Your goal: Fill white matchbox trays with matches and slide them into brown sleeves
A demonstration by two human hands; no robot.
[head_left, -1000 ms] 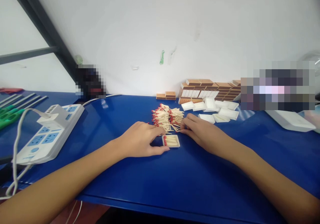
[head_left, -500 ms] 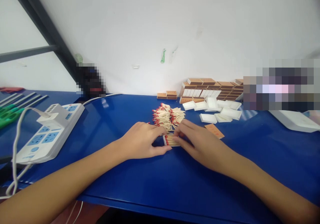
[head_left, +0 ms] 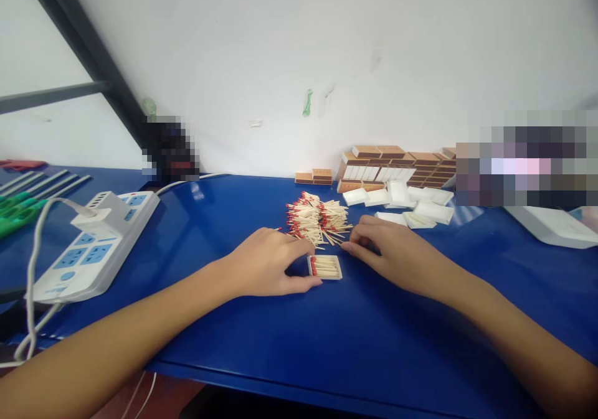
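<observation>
Head view. Shows the left hand (head_left: 266, 263) pinching the left end of a white matchbox tray (head_left: 331, 277), thumb at its near side, red-headed matches (head_left: 327, 267) inside. Shows the tray flat on a blue table (head_left: 280, 344), just in front of a match heap (head_left: 306, 216). Shows the right hand (head_left: 395, 251) beyond the tray's right end, fingertips curled together at the heap's edge; cannot tell whether pinching anything. Behind and right of the tray, shows loose white trays (head_left: 432, 212) and stacked matchboxes (head_left: 425, 157); well left, a power strip (head_left: 100, 251).

White tray (head_left: 341, 268), matches (head_left: 327, 268) inside; match heap (head_left: 306, 218) behind.
</observation>
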